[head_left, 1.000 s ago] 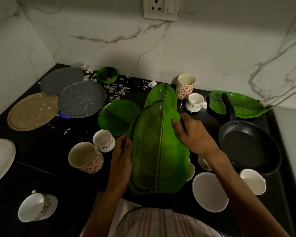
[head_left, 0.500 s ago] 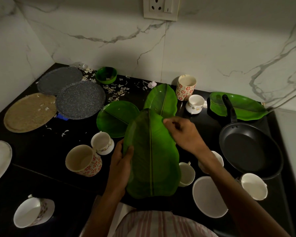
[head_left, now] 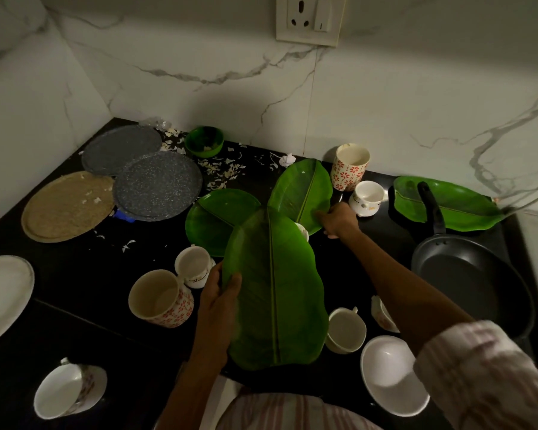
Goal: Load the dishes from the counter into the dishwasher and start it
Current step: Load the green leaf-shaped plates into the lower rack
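Note:
My left hand (head_left: 219, 301) grips the left edge of a large green leaf-shaped plate (head_left: 274, 293), held lifted and tilted above the black counter (head_left: 75, 268). My right hand (head_left: 339, 220) reaches forward and its fingers take hold of the right rim of a second leaf-shaped plate (head_left: 302, 193), which lies flat on the counter. A round green plate (head_left: 218, 218) lies beside that one, partly under the held plate. A third leaf plate (head_left: 460, 203) lies at the back right under a pan handle.
A black frying pan (head_left: 469, 283) sits at right. Several cups, floral mugs (head_left: 159, 299) and a white bowl (head_left: 392, 373) crowd the near counter. Two grey speckled plates (head_left: 156, 184), a tan round plate (head_left: 66, 206), a white plate (head_left: 3, 293) and a small green bowl (head_left: 204, 141) lie left and back, among scattered scraps.
My right hand let go of the held leaf plate and reached forward to the second leaf plate on the counter. My left hand now holds the first plate alone, drawn nearer to me.

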`<control>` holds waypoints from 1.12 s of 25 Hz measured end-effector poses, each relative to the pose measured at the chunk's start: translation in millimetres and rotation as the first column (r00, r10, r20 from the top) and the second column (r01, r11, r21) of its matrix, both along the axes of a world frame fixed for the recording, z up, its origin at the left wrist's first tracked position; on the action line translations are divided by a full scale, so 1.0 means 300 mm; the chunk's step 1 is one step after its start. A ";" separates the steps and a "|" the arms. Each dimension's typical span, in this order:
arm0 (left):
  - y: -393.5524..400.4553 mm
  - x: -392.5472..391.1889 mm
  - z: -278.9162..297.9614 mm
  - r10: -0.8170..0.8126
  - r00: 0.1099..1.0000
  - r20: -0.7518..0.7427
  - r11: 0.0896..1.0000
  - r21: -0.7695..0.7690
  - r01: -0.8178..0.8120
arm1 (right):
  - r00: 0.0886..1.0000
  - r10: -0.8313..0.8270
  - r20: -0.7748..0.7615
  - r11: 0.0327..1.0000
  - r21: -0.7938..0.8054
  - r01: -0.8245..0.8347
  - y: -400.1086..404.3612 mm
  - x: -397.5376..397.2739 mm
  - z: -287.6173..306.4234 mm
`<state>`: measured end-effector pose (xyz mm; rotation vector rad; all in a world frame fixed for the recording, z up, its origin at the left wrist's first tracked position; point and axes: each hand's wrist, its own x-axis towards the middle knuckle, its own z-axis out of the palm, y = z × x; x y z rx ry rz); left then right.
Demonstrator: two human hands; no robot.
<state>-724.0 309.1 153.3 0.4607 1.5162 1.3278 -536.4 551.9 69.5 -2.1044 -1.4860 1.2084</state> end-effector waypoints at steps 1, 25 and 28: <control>0.002 -0.004 0.000 0.005 1.000 -0.005 1.000 -0.005 -0.005 | 1.000 -0.017 -0.007 1.000 -0.011 0.017 0.005 -0.008 -0.002; 0.020 0.009 0.020 0.019 0.995 -0.095 1.000 0.014 -0.018 | 0.991 0.099 -0.085 0.672 0.740 -0.003 -0.300 0.089 0.461; 0.017 0.029 0.042 -0.013 0.992 -0.124 0.999 0.027 0.016 | 0.943 0.157 -0.294 0.815 0.578 0.044 -0.436 0.119 0.462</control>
